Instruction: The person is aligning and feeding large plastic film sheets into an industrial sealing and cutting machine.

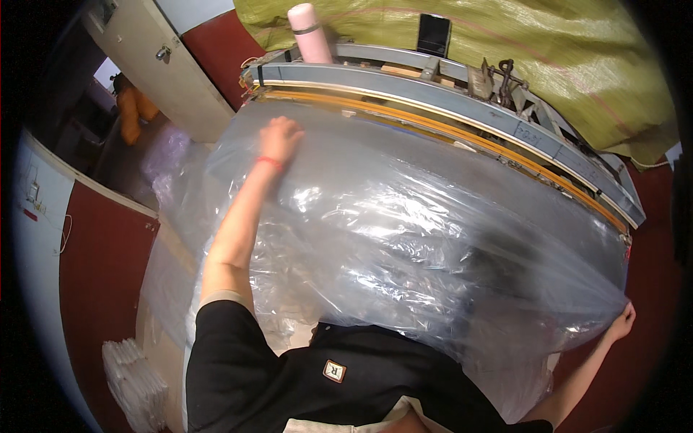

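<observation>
A wide sheet of clear plastic film (404, 216), wrinkled and shiny, lies spread before me over a grey surface. My left hand (281, 138), with a red band at the wrist, is over the film's far left part, its fingers bent and slightly apart; no fold shows in them. Far to the right, my right hand (625, 321) is closed on the film's right edge, and taut creases run from it across the sheet. The fingertips of the left hand are partly hidden.
Behind the film runs a long metal frame (346, 74) with an orange strip (433, 123). A pink bottle (310, 36), a dark phone-like slab (434, 35) and a metal clamp (503, 79) are along it. A door (159, 65) stands ajar at left; stacked clear bags (133, 382) lie lower left.
</observation>
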The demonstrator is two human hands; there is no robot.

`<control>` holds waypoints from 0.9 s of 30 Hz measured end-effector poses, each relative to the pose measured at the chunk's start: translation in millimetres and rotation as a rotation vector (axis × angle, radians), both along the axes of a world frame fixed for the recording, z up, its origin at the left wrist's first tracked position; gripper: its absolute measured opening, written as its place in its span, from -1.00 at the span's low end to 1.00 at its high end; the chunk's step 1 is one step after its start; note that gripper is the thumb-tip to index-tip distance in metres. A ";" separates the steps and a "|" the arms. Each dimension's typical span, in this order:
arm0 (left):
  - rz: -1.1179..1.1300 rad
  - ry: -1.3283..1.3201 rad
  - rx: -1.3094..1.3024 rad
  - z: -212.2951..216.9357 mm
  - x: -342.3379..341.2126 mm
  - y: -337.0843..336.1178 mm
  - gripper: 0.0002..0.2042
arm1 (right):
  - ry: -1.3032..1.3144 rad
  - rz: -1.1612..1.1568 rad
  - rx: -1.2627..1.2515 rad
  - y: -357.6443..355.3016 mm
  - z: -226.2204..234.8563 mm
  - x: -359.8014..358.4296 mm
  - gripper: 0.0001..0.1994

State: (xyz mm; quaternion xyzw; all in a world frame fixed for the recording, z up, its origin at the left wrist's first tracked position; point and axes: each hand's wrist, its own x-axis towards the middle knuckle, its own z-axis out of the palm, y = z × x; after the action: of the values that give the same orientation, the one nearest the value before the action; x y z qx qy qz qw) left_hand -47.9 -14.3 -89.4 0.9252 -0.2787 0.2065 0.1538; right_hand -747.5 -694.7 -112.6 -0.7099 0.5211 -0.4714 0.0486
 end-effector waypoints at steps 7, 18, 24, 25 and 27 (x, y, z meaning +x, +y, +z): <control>-0.076 0.121 -0.713 26.0 12.2 -43.2 -0.83 | -0.205 -0.180 0.050 -36.5 27.4 26.7 -0.73; 0.038 0.223 -0.984 -70.3 156.1 5.8 -0.85 | -0.450 0.205 0.080 -66.1 -34.4 218.6 -0.88; -0.070 0.247 -1.033 -65.8 158.2 -15.9 -0.79 | -0.592 0.206 0.161 -58.8 -18.8 221.1 -0.88; -0.067 0.248 -1.029 -64.7 157.9 -16.2 -0.79 | -0.642 0.229 0.170 -57.7 -17.5 224.3 -0.86; -0.066 0.161 -1.074 -64.7 156.0 -14.7 -0.81 | -0.643 0.188 0.221 -55.4 -15.3 227.3 -0.87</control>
State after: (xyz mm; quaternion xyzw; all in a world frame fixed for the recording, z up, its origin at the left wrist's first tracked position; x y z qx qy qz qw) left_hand 108.1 -29.0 -154.1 0.7202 -0.1500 0.2435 0.6321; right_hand -520.2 -750.1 -127.9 -0.5606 0.4593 -0.6049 0.3300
